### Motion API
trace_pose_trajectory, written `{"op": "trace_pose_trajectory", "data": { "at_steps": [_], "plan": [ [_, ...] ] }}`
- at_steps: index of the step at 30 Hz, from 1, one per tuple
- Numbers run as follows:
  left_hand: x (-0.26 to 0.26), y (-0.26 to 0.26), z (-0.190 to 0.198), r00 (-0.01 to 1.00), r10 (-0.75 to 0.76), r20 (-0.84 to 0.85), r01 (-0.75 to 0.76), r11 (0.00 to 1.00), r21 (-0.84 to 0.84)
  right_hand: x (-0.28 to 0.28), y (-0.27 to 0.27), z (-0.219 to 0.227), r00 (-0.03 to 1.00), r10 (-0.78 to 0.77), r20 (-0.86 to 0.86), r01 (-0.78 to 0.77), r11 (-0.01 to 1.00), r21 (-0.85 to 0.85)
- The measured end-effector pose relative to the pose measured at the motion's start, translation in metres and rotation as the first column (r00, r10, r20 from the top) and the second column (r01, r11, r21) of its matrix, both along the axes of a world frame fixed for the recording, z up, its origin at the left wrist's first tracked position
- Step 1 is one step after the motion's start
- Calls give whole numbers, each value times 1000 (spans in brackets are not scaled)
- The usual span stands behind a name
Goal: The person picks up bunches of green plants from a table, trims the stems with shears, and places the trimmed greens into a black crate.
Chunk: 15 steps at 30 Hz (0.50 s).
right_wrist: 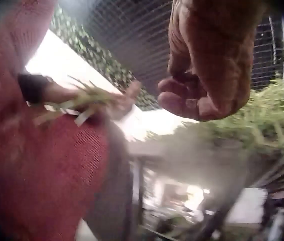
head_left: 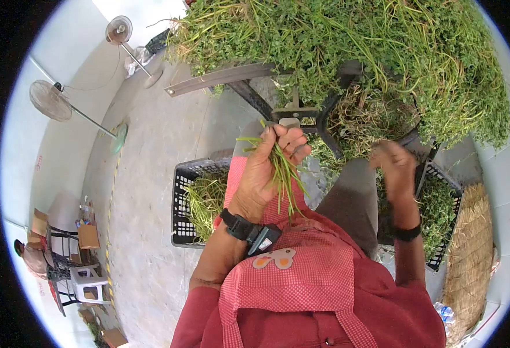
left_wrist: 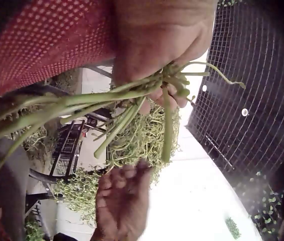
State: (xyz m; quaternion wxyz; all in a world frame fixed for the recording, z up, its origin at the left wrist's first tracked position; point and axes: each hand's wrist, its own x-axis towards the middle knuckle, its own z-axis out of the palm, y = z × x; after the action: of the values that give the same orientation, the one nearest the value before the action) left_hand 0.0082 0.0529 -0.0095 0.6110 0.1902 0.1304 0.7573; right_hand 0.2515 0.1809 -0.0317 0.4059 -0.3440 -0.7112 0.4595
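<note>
My left hand (head_left: 256, 181) pinches a small bunch of green stems (head_left: 287, 177) between thumb and fingers, above the lap. The cut-looking stem ends spread to both sides of the grip in the left wrist view, where the stems (left_wrist: 117, 95) cross below the palm. To the right, my right hand (head_left: 395, 168) is in the air, blurred, beside the knee and below the heap of leafy greens (head_left: 348, 46). Its fingers bend loosely with nothing visible in them, and the palm side of this right hand (left_wrist: 122, 203) shows in the left wrist view.
The greens heap covers a dark-legged stand (head_left: 249, 95). Below it lies a pile of pale stalks (head_left: 365, 116). Black crates stand on both sides, the left crate (head_left: 180, 217) with stems in it. A straw roll (head_left: 469, 249) is at the right; fans (head_left: 51, 100) stand far left.
</note>
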Motion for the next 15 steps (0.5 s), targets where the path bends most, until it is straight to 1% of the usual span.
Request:
{"op": "trace_pose_trajectory", "data": {
  "at_steps": [1,2,3,4,5,6,7,8,10,11,13,15],
  "plan": [
    [1,-1,1,1000,0,-3,0,1000,4,-24,-29,26,989,146,-14,-146,982,-119],
    [2,-2,3,999,34,-25,-34,999,-27,-40,-47,38,958,282,48,-277,957,-84],
    [4,-3,5,997,65,-46,-68,996,-58,-56,-65,58,938,339,77,-343,938,51],
    [5,-4,6,997,63,-45,-65,996,-55,-69,-79,71,913,390,117,-406,896,179],
    [6,-4,7,993,84,-88,-91,992,-82,-80,-87,71,914,388,121,-405,896,184],
    [7,-5,8,986,105,-130,-119,987,-107,-91,-92,66,927,334,168,-366,905,216],
    [8,-6,9,986,106,-125,-119,988,-101,-99,-95,61,937,278,213,-327,911,251],
    [8,-8,10,984,85,-154,-104,988,-118,-105,-95,57,936,277,219,-329,909,257],
    [7,-8,10,982,67,-176,-91,987,-129,-114,-93,50,953,180,245,-231,952,200],
    [7,-7,9,984,60,-168,-76,993,-90,-115,-92,45,951,181,252,-236,950,206],
    [7,-7,8,986,65,-151,-72,997,-42,-115,-88,38,960,267,81,-273,959,81],
    [7,-8,10,991,19,-132,-31,995,-93,-112,-83,38,950,298,92,-304,950,65]
  ]
}}
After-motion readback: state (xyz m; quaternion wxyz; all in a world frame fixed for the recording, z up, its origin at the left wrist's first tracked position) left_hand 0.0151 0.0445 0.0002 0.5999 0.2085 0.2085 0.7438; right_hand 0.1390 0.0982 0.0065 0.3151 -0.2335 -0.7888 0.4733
